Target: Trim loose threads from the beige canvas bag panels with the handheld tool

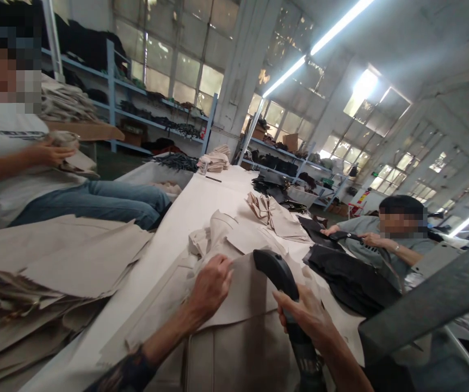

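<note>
Your right hand (310,316) grips curved, matte-black handheld tool (277,267) over smooth beige fabric panel (240,299); your left hand (212,286) curled, hold unclear.

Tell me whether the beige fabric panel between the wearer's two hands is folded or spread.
Spread: the beige fabric panel lies flat between the left hand and the black curved handheld tool, its lower edge showing.
</note>
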Motion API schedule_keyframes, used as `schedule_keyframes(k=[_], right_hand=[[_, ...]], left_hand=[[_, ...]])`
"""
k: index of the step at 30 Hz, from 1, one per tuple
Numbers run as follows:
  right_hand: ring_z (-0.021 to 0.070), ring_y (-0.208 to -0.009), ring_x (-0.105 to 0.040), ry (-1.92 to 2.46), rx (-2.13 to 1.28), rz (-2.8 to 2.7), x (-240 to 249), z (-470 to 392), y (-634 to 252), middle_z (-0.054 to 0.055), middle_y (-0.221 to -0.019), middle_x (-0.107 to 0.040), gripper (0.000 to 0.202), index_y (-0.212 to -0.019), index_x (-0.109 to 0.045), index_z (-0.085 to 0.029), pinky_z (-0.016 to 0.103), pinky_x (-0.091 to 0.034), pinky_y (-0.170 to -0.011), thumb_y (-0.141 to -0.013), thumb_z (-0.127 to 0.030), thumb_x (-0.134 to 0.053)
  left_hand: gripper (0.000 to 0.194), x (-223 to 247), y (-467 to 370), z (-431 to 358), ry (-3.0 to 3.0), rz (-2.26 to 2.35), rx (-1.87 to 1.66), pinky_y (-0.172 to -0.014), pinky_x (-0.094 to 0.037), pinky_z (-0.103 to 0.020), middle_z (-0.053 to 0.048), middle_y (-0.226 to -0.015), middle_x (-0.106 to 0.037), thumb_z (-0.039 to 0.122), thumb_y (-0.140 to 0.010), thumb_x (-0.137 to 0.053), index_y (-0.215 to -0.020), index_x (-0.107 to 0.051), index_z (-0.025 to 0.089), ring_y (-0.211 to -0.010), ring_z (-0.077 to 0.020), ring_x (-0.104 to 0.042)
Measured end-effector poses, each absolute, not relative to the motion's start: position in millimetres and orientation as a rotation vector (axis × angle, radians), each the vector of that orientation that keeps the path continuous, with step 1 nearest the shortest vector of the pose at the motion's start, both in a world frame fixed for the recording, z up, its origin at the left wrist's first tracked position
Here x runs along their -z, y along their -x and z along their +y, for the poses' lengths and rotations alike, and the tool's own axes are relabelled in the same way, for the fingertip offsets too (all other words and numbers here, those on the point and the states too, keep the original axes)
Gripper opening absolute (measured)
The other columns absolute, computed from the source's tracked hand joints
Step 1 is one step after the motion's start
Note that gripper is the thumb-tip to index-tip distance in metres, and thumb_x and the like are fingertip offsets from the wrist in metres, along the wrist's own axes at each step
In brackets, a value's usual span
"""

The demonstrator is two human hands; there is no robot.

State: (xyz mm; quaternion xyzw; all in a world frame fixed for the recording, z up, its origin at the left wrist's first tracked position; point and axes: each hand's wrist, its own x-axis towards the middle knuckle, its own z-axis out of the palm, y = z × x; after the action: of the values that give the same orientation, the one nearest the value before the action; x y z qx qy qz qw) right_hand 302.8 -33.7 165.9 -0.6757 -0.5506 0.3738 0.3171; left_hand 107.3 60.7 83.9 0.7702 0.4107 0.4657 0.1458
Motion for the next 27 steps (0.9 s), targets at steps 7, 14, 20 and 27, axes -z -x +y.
schedule_keyframes(k=[7, 14, 20, 27], right_hand=[[0.0097, -0.042, -0.053, 1.78, -0.914, -1.357, -160.6, -44.7, -324.6, -0.003, -0.049, -0.055, 0.034, -0.072, -0.053, -0.016, 0.018, -0.043, -0.04, -0.083, -0.048, -0.053], [0.0105, -0.043, -0.054, 1.815, -0.894, -1.316, -155.3, -51.4, -339.2, -0.003, -0.049, -0.055, 0.032, -0.072, -0.053, -0.016, 0.018, -0.045, -0.041, -0.082, -0.046, -0.055], [0.0112, -0.041, -0.054, 1.838, -0.985, -1.345, -139.5, -66.7, -321.8, -0.005, -0.048, -0.056, 0.024, -0.084, -0.054, -0.017, 0.019, -0.045, -0.04, -0.083, -0.041, -0.053], [0.012, -0.04, -0.053, 1.786, -0.867, -1.391, -159.3, -53.1, -304.3, -0.004, -0.046, -0.054, 0.022, -0.077, -0.054, -0.019, 0.02, -0.043, -0.039, -0.081, -0.04, -0.055]], left_hand=[[0.015, -106.1, -164.2, 123.6, -1.908, 0.804, -0.755, -0.051, -0.04, -0.024, -0.002, -0.057, -0.057, 0.018, -0.062, -0.051, -0.065, -0.064, 0.011, -0.056, -0.0162, -0.054], [0.027, -100.2, -164.4, 115.7, -1.245, 0.711, -0.606, -0.043, -0.035, -0.021, -0.003, -0.056, -0.063, 0.017, -0.054, -0.055, -0.075, -0.068, 0.008, -0.043, -0.0121, -0.05], [0.025, -105.5, -164.6, 107.1, -1.017, 0.552, -0.595, -0.052, -0.044, -0.024, -0.005, -0.058, -0.066, 0.017, -0.053, -0.067, -0.076, -0.071, 0.008, -0.049, -0.0144, -0.057], [0.031, -103.8, -152.7, 77.1, -0.971, 0.415, -0.635, -0.056, -0.046, -0.026, -0.007, -0.065, -0.07, 0.019, -0.056, -0.069, -0.085, -0.072, 0.008, -0.055, -0.0169, -0.061]])
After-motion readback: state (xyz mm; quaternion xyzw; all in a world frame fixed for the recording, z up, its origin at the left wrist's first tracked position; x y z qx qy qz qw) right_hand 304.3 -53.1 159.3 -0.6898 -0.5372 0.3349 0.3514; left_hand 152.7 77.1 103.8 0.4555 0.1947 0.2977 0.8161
